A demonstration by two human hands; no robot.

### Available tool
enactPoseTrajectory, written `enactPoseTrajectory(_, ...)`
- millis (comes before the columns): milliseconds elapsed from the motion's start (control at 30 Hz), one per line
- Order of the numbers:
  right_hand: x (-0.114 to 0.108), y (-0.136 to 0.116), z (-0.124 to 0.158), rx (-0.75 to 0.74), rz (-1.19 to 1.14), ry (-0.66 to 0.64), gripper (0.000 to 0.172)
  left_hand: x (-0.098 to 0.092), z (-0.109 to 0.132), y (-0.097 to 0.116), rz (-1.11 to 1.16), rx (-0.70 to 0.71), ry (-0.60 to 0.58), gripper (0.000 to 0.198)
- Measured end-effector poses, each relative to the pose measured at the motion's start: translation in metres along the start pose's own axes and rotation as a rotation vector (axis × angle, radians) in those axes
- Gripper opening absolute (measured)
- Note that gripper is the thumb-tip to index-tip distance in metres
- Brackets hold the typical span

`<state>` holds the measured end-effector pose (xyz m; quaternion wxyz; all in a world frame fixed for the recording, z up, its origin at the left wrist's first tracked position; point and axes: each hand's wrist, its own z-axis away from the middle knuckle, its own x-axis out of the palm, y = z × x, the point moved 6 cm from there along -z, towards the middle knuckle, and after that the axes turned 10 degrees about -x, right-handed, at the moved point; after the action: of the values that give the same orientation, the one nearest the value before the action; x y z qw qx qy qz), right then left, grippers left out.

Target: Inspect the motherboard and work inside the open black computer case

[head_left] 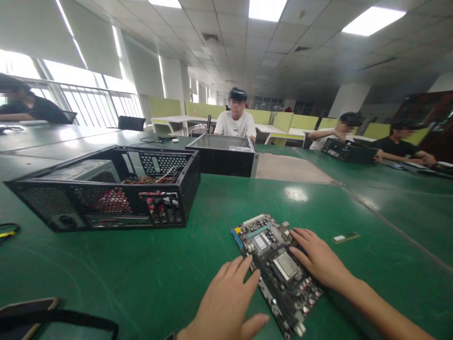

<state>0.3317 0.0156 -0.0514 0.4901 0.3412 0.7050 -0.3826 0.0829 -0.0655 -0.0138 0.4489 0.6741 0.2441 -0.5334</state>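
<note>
A computer motherboard (264,264) lies flat on the green table, turned at a slant, with a square metal-topped processor (285,265) near its middle. At its left edge is my left hand (230,297), fingers spread and fingertips at the board's side. My right hand (318,257) reaches over the opposite edge, its fingers stretched out near the port connectors. Neither hand is closed around the board; whether the fingertips press on it I cannot tell. Right of my right hand, a memory module (346,237) with a white label lies on the table.
An open black computer case (120,222) with cables inside stands at the left. Another case (222,163) stands farther back before a seated person (235,123). More people sit at both sides, one by a case (350,151). A strap (71,317) lies at lower left.
</note>
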Motion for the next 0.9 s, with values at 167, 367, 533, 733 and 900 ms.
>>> enactPoseTrajectory(167,-0.023,-0.014,-0.036,-0.148,-0.074,0.058,0.053,0.032,-0.009,0.043,-0.165,0.188,0.31,0.032)
enactPoseTrajectory(367,-0.021,-0.042,-0.085,-0.384,-0.134,-0.124,0.033,0.08,-0.049,0.112,-0.122,0.275,0.346,0.017)
enactPoseTrajectory(533,-0.025,-0.05,-0.091,-0.328,-0.043,-0.138,0.03,0.085,-0.069,0.114,-0.052,0.202,0.171,0.04)
enactPoseTrajectory(733,-0.054,-0.022,-0.052,0.114,0.227,-0.384,0.033,0.001,-0.018,0.005,-0.133,0.095,0.467,0.039)
enactPoseTrajectory(900,-0.079,-0.019,-0.006,0.21,-0.458,-0.651,0.057,-0.072,0.012,-0.06,-0.136,-0.18,0.631,0.034)
